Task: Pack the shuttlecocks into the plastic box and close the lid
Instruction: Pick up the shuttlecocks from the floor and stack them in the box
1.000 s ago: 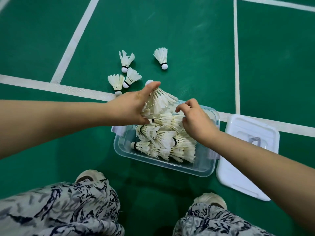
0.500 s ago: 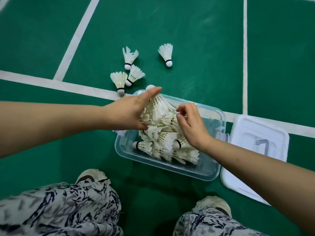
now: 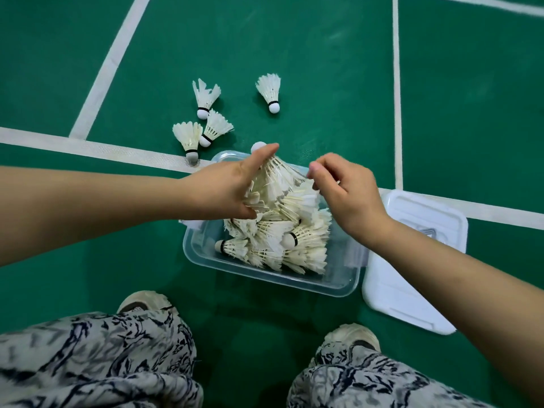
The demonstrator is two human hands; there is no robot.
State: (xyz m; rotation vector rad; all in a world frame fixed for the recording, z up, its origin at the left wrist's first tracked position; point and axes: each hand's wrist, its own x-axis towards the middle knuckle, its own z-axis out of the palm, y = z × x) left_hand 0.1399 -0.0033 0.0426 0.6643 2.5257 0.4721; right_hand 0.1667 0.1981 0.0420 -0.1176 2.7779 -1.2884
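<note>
Green court [image 3: 323, 54], left hand [image 3: 223, 187] gripping shuttlecocks [image 3: 282, 185] over plastic box [image 3: 265, 276], right hand [image 3: 347, 195] pinching

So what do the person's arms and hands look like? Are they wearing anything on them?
Both arms are bare as far as the picture shows: no sleeves on the left arm or right arm. The left hand and right hand have no gloves, rings, watch or bracelets that I can see.
</note>
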